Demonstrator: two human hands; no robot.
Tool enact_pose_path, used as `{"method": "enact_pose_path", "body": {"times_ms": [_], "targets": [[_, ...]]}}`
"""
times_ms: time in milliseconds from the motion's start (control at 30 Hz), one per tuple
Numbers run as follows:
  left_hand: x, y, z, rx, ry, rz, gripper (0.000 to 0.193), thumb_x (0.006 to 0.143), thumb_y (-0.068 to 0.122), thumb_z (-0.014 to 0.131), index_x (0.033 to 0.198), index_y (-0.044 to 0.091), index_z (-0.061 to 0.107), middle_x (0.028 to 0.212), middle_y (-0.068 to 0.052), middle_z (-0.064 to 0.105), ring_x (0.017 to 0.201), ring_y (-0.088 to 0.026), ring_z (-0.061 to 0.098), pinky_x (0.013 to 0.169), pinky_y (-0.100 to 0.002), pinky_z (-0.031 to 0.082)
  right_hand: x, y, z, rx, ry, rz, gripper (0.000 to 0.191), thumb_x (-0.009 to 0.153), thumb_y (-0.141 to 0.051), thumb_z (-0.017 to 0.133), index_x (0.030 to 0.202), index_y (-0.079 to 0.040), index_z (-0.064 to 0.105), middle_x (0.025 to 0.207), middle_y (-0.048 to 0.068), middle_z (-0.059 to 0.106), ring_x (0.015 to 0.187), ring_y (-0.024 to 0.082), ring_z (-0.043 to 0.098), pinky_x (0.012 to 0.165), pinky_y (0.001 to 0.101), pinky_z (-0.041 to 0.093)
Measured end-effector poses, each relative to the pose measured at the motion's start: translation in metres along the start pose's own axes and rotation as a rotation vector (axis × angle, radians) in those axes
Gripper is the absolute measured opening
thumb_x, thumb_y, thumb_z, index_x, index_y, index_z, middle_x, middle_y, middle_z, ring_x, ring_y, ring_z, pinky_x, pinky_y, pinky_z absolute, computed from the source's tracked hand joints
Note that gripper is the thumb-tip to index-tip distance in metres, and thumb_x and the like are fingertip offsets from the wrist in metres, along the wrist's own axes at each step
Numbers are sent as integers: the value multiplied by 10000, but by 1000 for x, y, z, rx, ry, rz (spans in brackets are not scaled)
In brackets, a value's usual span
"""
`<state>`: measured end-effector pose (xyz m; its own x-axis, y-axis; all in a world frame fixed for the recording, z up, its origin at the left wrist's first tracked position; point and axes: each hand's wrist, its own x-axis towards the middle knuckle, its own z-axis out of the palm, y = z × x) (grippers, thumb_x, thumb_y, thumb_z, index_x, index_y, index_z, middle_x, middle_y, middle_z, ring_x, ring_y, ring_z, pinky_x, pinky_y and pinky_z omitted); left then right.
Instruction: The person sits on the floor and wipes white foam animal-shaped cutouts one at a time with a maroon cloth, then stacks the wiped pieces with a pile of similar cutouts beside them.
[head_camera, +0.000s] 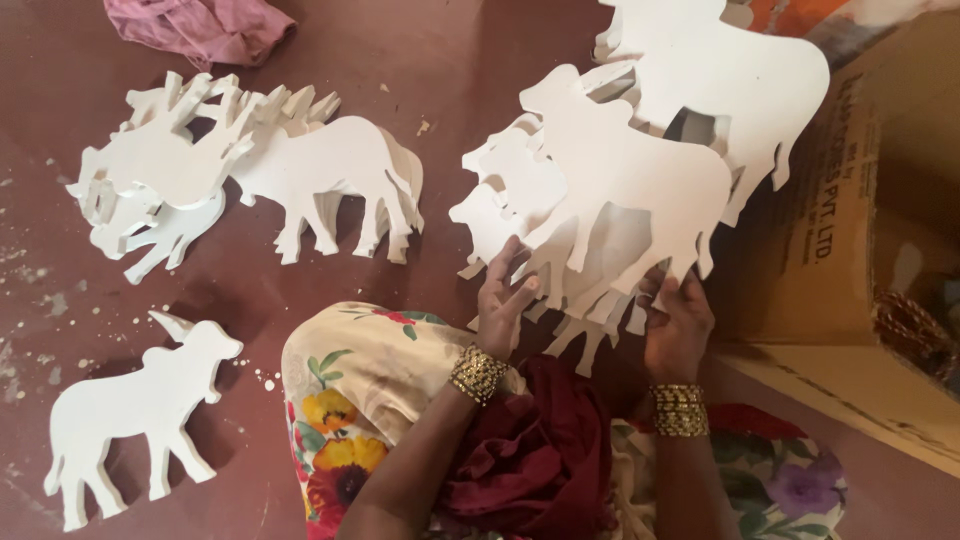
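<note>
Head view — hands (590, 310) amid cutouts (620, 180)

A pink cloth (200, 27) lay at the far edge of the floor (440, 60), an open cardboard box (850, 230) at its right edge.

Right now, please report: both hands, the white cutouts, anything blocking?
Left hand and right hand both grip the white cow cutouts stack. Cardboard box close at right. Nothing blocks.
</note>
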<state>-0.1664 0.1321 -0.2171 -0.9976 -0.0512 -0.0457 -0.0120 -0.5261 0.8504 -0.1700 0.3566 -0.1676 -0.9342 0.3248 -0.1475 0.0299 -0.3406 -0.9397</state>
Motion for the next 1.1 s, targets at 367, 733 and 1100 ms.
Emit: {"method": "enact_pose_path", "body": {"times_ms": [367, 733, 1100], "targets": [[33, 35, 27, 1, -262, 73, 946, 929, 346, 695, 1653, 38, 168, 1724, -168, 205, 1593, -325, 230, 1263, -507, 317, 17, -42, 19, 43, -34, -266, 246, 1095, -112, 582, 1318, -9, 573, 1052, 62, 673, 933, 154, 638, 836, 308, 563], [36, 47, 13, 79, -216, 1, 988, 929, 423, 683, 1670, 69, 133, 1748, -155, 170, 1587, -347, 257, 1262, -526, 307, 61, -15, 34, 123, 49, -152, 322, 1063, -25, 546, 1379, 39, 550, 1075, 76, 666, 914, 145, 609, 818, 305, 551], [39, 42, 13, 96, -223, 18, 941, 950, 411, 681, 1666, 59, 182, 1736, -162, 237, 1564, -358, 329, 1259, -505, 340, 54, 49, 2, -866, 243, -372, 759, 964, -220, 723, 1593, -4, 359, 1514, 223, 341, 1347, 360, 403, 1120, 459, 431]]}}
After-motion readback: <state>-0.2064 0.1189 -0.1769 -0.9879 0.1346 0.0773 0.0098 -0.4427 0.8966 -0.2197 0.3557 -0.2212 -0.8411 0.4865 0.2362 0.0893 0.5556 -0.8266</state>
